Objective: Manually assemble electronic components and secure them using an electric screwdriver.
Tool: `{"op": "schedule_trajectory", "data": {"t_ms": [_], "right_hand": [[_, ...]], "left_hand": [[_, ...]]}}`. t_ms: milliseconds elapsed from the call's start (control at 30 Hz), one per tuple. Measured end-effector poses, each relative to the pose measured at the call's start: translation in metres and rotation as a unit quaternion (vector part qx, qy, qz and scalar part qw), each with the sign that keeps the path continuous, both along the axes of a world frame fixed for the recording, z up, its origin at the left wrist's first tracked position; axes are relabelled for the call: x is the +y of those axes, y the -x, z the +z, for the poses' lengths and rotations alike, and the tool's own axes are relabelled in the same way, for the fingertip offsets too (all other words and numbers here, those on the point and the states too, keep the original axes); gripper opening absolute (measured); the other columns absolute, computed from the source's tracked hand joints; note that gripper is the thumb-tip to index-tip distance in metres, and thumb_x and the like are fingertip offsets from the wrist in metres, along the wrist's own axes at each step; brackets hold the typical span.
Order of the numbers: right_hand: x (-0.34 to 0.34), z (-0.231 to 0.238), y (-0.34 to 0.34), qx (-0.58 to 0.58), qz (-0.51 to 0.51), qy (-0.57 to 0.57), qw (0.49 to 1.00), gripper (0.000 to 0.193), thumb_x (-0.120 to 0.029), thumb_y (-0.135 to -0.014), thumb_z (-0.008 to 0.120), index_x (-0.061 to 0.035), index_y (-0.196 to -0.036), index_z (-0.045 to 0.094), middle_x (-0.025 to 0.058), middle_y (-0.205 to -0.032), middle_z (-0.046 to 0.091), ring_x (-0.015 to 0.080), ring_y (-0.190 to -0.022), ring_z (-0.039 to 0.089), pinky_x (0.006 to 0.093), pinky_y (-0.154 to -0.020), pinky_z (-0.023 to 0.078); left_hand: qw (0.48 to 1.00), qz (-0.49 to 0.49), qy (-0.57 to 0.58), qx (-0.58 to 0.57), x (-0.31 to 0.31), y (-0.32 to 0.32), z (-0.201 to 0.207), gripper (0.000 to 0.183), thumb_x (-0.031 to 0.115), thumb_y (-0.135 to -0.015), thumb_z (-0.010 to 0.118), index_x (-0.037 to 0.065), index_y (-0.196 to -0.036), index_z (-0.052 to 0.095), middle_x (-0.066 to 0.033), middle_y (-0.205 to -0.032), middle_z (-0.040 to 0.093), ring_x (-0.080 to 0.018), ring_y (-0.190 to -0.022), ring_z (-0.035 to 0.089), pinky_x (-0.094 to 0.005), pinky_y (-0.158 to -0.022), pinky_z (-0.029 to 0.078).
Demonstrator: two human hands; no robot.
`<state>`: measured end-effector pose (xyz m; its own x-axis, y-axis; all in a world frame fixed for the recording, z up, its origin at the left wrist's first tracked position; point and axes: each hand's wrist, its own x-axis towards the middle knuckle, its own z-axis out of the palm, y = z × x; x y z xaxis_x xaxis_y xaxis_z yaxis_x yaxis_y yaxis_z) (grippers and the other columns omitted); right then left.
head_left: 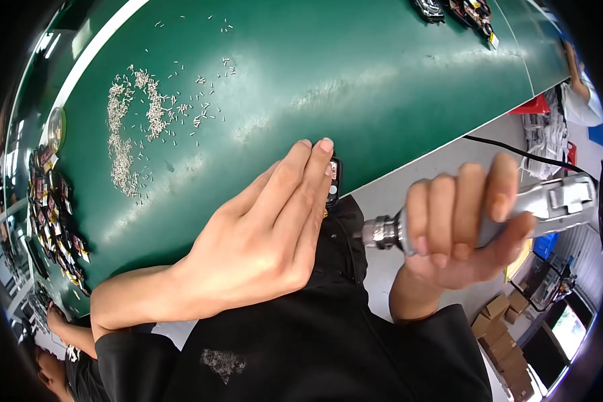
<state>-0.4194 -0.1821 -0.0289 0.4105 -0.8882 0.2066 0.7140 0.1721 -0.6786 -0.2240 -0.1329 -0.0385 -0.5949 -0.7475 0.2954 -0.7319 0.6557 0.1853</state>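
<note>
My left hand [264,231] reaches across the near edge of the green table, its fingers stretched close together along a small black device [334,182]. Only the device's right side shows, with a pale round spot and a reddish mark. The fingers cover the rest, and the thumb is hidden. To the right, off the table's edge, my right hand [465,221] is wrapped round a grey powered screwdriver [556,204]. Its metal nose [380,233] points left, toward the device, and stays apart from it.
Many small silvery screws [155,110] lie scattered on the green table [382,74]. Dark assembled parts [53,214] are heaped along the left edge; more [472,17] lie at the far right. A black cable [522,149] runs behind the screwdriver. Cardboard boxes [502,342] stand lower right; other people work nearby.
</note>
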Motion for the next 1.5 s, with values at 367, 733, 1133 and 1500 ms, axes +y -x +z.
{"op": "schedule_trajectory", "data": {"t_ms": [367,733,1133,1500], "right_hand": [[-0.044,-0.003,-0.012,0.017,0.013,0.083,0.996,0.036,-0.040,-0.097,0.045,-0.0057,-0.099,0.055,-0.0011,-0.056,0.042,0.0095,-0.046,0.040,0.0269,-0.054,0.038],[-0.054,-0.002,-0.015,0.112,0.085,0.126,0.982,0.034,-0.043,-0.098,0.041,-0.0111,-0.094,0.053,-0.0028,-0.057,0.042,0.0087,-0.047,0.041,0.0258,-0.054,0.039],[-0.035,0.001,-0.050,0.085,0.048,0.172,0.980,0.024,-0.034,-0.096,0.050,-0.0097,-0.094,0.048,-0.0039,-0.059,0.040,0.0066,-0.044,0.034,0.0227,-0.048,0.033],[-0.026,-0.009,-0.040,-0.082,0.006,0.057,0.995,0.026,-0.029,-0.093,0.060,-0.0086,-0.092,0.043,-0.0043,-0.049,0.039,0.0058,-0.038,0.038,0.0192,-0.041,0.035]], "left_hand": [[1.000,0.008,0.017,0.019,-0.003,-0.003,-0.006,0.038,-0.002,-0.055,0.063,-0.016,-0.091,0.064,-0.0258,-0.105,0.063,-0.0343,-0.097,0.063,-0.0358,-0.079,0.055],[0.998,0.006,0.046,0.049,-0.001,-0.002,-0.017,0.040,-0.002,-0.049,0.059,-0.017,-0.086,0.063,-0.0262,-0.102,0.063,-0.0349,-0.095,0.063,-0.0365,-0.078,0.057],[0.995,0.034,0.071,0.057,0.009,-0.010,-0.018,0.037,0.002,-0.060,0.060,-0.016,-0.093,0.062,-0.0249,-0.106,0.061,-0.0349,-0.100,0.059,-0.0374,-0.083,0.053],[0.943,0.319,0.010,0.093,0.086,-0.124,0.027,0.057,-0.011,-0.063,0.062,0.001,-0.118,0.056,-0.0178,-0.121,0.057,-0.0361,-0.109,0.055,-0.0443,-0.093,0.045]]}}
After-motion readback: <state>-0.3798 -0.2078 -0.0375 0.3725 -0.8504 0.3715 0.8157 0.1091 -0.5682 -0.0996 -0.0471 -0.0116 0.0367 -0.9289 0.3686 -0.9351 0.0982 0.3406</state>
